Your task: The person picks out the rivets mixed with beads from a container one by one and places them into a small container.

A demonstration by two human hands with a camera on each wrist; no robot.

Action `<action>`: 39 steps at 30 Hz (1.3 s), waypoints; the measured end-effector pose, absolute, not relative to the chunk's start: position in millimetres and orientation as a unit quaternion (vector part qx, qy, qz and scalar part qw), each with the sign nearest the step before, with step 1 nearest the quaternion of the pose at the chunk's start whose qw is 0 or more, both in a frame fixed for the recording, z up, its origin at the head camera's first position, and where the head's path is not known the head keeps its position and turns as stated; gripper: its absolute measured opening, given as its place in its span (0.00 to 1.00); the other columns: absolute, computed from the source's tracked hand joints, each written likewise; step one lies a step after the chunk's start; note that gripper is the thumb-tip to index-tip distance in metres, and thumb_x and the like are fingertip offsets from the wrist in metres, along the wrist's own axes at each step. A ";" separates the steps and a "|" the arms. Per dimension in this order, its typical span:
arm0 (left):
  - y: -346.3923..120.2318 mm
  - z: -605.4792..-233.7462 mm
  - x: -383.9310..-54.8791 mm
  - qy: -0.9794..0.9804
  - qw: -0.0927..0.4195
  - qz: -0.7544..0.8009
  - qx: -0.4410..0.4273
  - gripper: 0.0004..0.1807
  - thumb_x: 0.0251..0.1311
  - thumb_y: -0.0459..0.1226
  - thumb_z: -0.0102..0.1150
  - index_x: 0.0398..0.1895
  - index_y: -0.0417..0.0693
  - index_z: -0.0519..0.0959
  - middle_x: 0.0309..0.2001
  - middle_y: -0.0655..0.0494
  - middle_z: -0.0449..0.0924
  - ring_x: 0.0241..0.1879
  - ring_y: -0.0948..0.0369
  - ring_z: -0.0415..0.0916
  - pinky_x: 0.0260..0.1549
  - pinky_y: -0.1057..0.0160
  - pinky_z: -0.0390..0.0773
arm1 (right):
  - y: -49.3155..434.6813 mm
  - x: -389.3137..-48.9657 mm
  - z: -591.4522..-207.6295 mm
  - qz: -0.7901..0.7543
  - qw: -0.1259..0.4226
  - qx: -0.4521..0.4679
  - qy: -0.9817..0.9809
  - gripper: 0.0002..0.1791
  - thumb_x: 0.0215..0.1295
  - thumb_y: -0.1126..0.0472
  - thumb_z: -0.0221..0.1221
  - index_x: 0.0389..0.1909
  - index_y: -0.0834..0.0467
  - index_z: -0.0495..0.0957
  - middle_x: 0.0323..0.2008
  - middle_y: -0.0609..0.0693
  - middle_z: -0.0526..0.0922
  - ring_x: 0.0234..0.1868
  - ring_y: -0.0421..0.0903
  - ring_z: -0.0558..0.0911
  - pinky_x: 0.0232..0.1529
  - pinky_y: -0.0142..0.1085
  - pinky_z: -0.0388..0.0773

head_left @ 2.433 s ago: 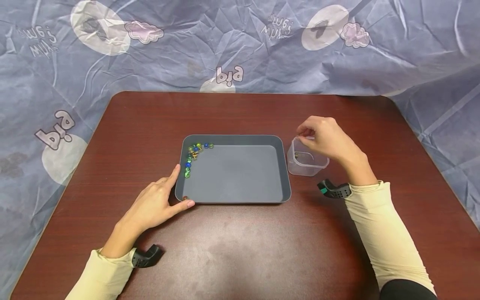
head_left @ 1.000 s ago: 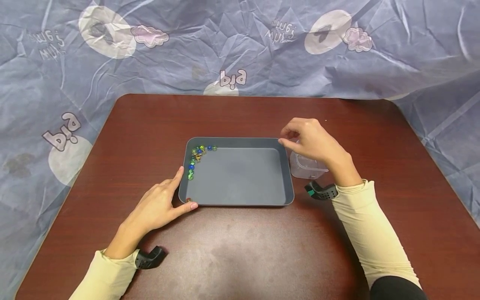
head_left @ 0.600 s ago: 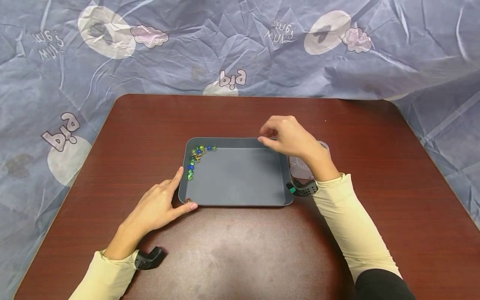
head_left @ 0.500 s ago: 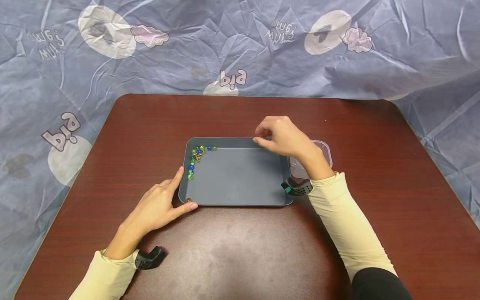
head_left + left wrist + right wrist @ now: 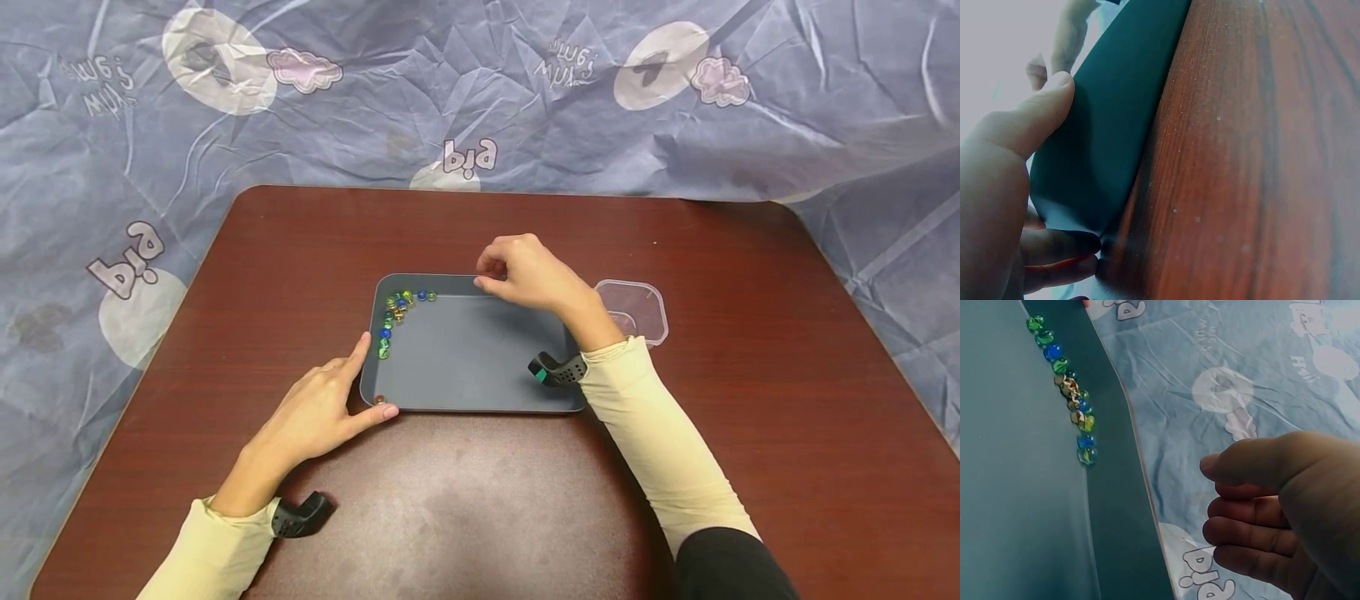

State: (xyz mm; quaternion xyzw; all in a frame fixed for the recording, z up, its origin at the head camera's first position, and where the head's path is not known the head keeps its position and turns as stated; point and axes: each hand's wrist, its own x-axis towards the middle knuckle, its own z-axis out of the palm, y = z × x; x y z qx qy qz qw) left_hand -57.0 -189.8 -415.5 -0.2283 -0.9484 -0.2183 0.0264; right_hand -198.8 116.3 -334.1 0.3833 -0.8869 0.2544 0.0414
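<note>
A grey rectangular tray [image 5: 480, 358] lies on the table. Several green, blue and amber glass marbles [image 5: 386, 332] line its far left corner, and one reddish-brown marble [image 5: 380, 400] sits alone in the near left corner. My left hand [image 5: 311, 412] spans that near corner, index finger against the left side and thumb along the front rim. My right hand [image 5: 525, 271] is over the tray's far rim, right of the marbles. In the right wrist view its fingers [image 5: 1250, 540] bend loosely, and nothing shows between them and the thumb.
Right of the tray stands a clear plastic container [image 5: 651, 312], partly behind my right forearm. The brown wooden table [image 5: 750, 333] ends at a wrinkled blue-grey printed cloth [image 5: 480, 92] at the back. A black band [image 5: 300, 515] is on my left wrist.
My right hand has moved left from above the clear container, across the tray's right end, to over its far rim. My left hand stays on the tray corner.
</note>
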 end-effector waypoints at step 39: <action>-189.6 -415.4 -56.8 -0.949 0.024 -0.219 -0.227 0.58 0.55 0.62 0.65 0.76 0.34 0.53 0.58 0.36 0.77 0.55 0.45 0.76 0.53 0.45 0.74 | 47.0 -210.6 -336.8 0.234 -0.060 0.425 -0.872 0.08 0.62 0.65 0.65 0.39 0.66 0.83 0.35 0.54 0.85 0.35 0.46 0.83 0.42 0.35 0.78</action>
